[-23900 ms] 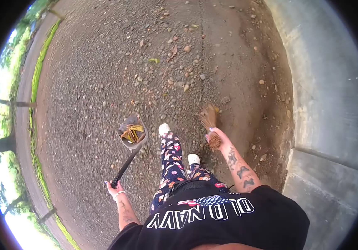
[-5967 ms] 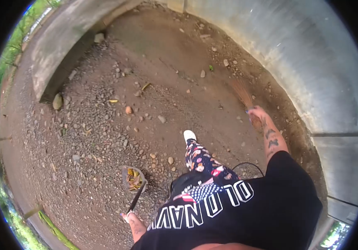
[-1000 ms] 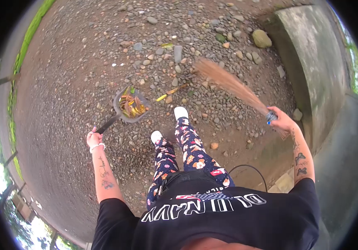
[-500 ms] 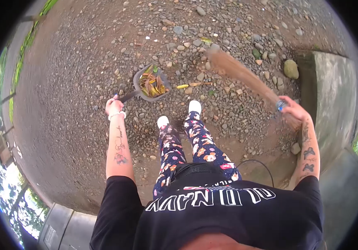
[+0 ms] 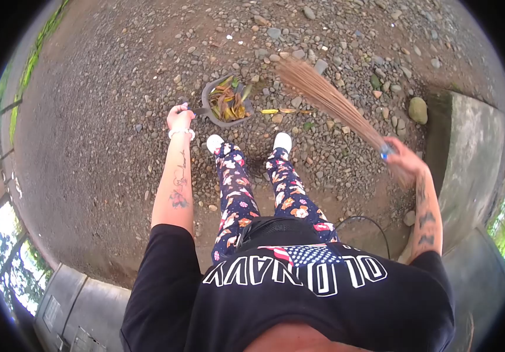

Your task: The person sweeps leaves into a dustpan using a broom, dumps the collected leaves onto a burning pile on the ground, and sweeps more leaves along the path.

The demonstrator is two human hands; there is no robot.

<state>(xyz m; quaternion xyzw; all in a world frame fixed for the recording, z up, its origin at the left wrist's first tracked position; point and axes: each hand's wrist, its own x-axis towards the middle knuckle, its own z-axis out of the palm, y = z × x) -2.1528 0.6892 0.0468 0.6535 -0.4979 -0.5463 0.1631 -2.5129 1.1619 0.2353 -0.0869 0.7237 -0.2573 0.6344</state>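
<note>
My left hand is closed round the handle of a grey dustpan, which rests on the stony ground. Brown, yellow and green leaves lie heaped in the pan. In my right hand is a stick broom, gripped at its blue-banded upper end. Its bristles point forward and left, over the gravel to the right of the pan. Whether their tips touch the ground I cannot tell. A yellow leaf and a brownish leaf lie on the stones between pan and broom.
Gravel and loose stones cover the ground all round. A large rounded stone sits at the right, by a low concrete block. My white shoes stand just behind the pan. Green grass edges the far left.
The broom has swung slightly left and is sharper now. My left hand and the dustpan have shifted right and a little forward in view. My feet appear slightly further forward.
</note>
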